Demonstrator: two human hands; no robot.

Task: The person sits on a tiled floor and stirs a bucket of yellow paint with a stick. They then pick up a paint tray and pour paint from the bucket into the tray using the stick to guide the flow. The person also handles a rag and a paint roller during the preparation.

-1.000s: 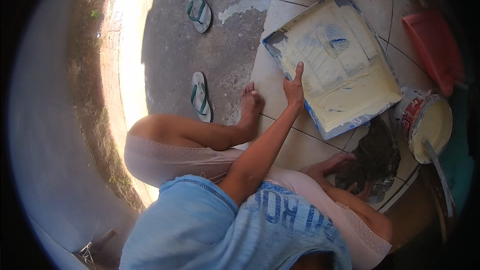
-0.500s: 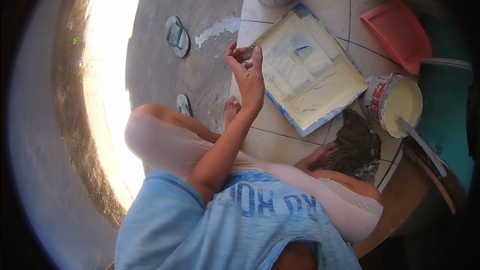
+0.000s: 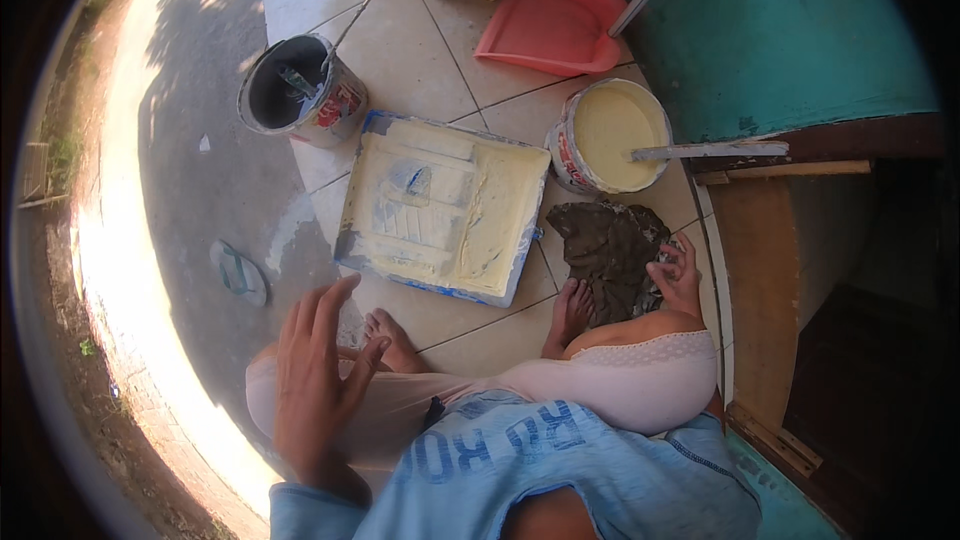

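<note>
My left hand is raised over my left knee with its fingers spread and nothing in it. Ahead of it, the paint tray lies on the tiles, its blue-edged rim and ribbed slope coated in pale yellow paint. Beyond my right knee, my right hand hangs with loosely curled fingers, beside the edge of a dark, crumpled rag. Whether its fingertips touch the rag I cannot tell. A bucket of pale yellow paint stands behind the rag, with a flat, paint-smeared stick resting across its rim.
At the far left stands a dark-lined bucket with a brush inside. A red dustpan lies behind the paint bucket, near a teal surface. A flip-flop sits on the concrete at left. My bare feet are near the tray.
My view has swung right. My left hand has drawn back from beside the tray to over my knee, its fingers more spread. My right hand has come into view by the rag.
</note>
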